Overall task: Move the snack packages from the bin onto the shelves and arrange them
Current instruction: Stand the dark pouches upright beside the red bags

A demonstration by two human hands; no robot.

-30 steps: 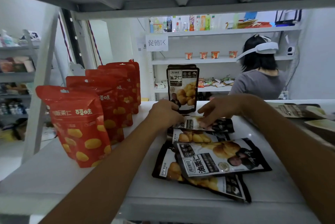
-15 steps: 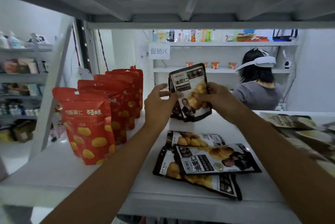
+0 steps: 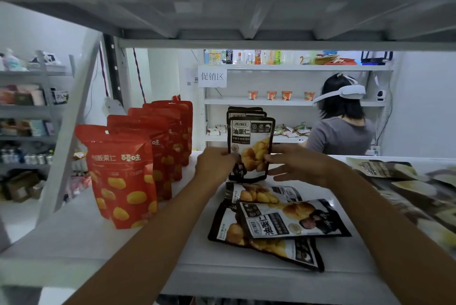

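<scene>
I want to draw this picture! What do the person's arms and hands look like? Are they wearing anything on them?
Both arms are bare, with no sleeves showing anywhere in view. The left hand and the right hand have no gloves, and I can see no watch, bracelet or ring. So draw plain bare arms and hands.

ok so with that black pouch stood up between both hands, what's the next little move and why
Probably let go of the upright black pouch and reach for the nearest flat pouch. The left hand and right hand hold its sides; it stands on the shelf in front of two other upright ones, in a row like the red pouches. Three more lie flat behind the hands.
</scene>
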